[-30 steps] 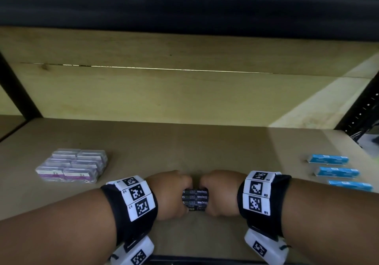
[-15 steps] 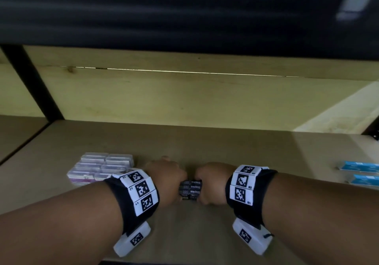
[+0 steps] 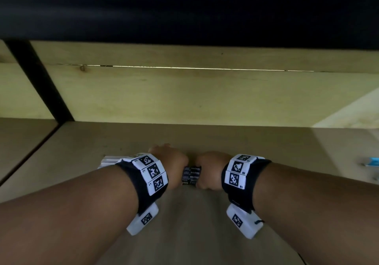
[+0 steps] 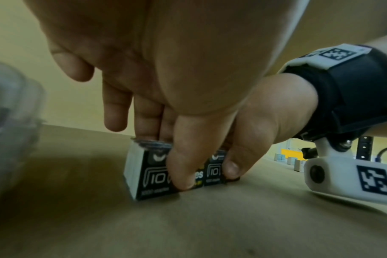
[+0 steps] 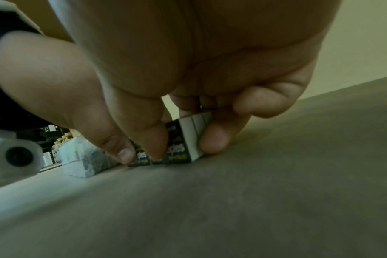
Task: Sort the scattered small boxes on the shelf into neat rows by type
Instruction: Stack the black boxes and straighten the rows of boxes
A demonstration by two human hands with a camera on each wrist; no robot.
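A short row of black staple boxes (image 3: 191,175) stands on the wooden shelf (image 3: 266,152), squeezed between my two hands. My left hand (image 3: 174,167) pinches the row's left part, with the thumb on the front face and the fingers behind; the left wrist view shows these boxes (image 4: 151,176) and this hand (image 4: 166,160). My right hand (image 3: 206,172) grips the right part. In the right wrist view its thumb lies on the front of the boxes (image 5: 180,148) and a finger presses the white end; the hand (image 5: 183,146) fills the top.
A block of clear boxes (image 3: 108,161) with pale labels sits just left of my left wrist, seen again as clear boxes (image 5: 82,157) in the right wrist view. One blue box (image 3: 372,161) shows at the right edge. A black upright post (image 3: 41,80) stands at back left.
Both hands have slid the black boxes farther back on the shelf and closer to the clear boxes. The view has swung left, so most blue boxes have left the frame.
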